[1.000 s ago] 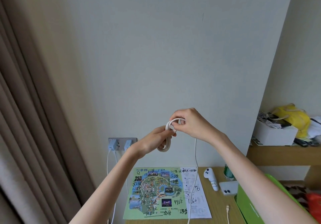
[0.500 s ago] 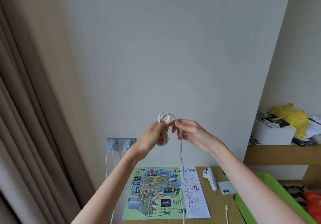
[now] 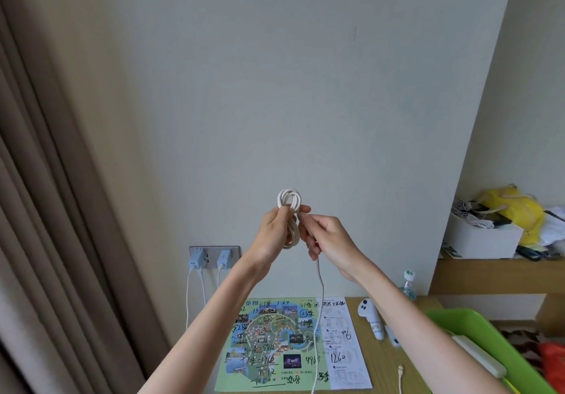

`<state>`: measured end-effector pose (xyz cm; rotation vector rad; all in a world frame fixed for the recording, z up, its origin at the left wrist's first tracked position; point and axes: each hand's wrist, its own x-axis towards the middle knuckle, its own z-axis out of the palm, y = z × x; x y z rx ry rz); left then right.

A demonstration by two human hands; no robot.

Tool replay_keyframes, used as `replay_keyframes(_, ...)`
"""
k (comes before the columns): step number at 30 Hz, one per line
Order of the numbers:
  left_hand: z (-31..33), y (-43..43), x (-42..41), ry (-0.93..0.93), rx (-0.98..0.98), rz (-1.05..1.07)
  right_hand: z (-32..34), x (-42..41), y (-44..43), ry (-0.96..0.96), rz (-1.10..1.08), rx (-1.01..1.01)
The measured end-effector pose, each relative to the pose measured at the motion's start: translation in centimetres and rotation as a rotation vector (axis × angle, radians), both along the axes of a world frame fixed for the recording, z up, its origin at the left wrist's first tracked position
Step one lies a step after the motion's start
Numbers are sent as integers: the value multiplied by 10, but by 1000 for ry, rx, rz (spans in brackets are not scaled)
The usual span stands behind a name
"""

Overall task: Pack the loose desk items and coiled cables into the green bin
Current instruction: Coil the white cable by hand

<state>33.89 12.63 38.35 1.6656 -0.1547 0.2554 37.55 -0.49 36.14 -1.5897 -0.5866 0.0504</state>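
Left hand (image 3: 275, 228) grips cable coil (image 3: 289, 199); right hand (image 3: 330, 240) (curled, seemingly) pinches it

Map (image 3: 269, 341), handwritten: 5832, 3208, 496
White sheet (image 3: 342, 341), handwritten: 1260, 6
Controller (image 3: 371, 317), sticker: digits, perhaps 1013, too small for certainty

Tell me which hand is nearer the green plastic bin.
Right. The right hand, pinching the white cable's tail, is above-left of the green plastic bin; the left hand, gripping the coil, is farther left.
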Motion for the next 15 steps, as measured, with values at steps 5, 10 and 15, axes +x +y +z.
replay_keyframes(5, 3, -6, -4, -17, -24, -11, 1, -1, -1, 4, 50, -9)
replay_keyframes(10, 7, 1, 7, 74, -229, 93, -7, 0, -10, 95, 169, -64)
replay_keyframes(15, 16, 17, 15, 89, -604, 39, -27, 8, -19, 173, 229, -199)
